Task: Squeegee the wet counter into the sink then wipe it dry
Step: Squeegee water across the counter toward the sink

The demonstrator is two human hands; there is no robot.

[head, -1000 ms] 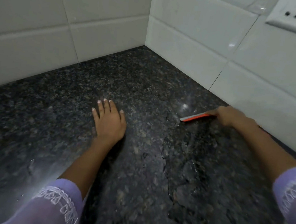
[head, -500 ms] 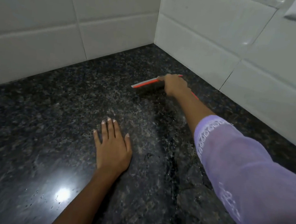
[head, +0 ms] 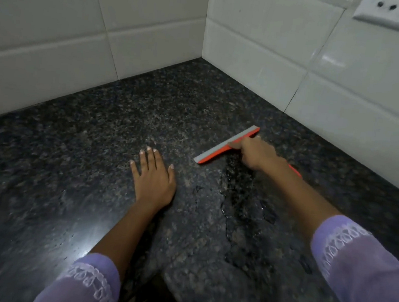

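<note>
An orange squeegee (head: 214, 154) with a grey rubber blade lies with its blade on the dark speckled granite counter (head: 91, 139), set diagonally. My right hand (head: 257, 154) is shut around its handle; the handle's orange end shows behind my wrist. A wet patch with puddled water (head: 242, 204) stretches from the blade toward me. My left hand (head: 152, 178) rests flat on the counter to the left of the blade, fingers spread, holding nothing. No sink is in view.
White tiled walls (head: 266, 47) meet in a corner at the back of the counter. A white wall socket (head: 390, 13) sits at the top right. The counter's front edge (head: 162, 284) is near the bottom of the view.
My right hand has pulled the squeegee back from near the corner toward me and to the right, leaving a wet trail. My left hand stays flat on the counter.
</note>
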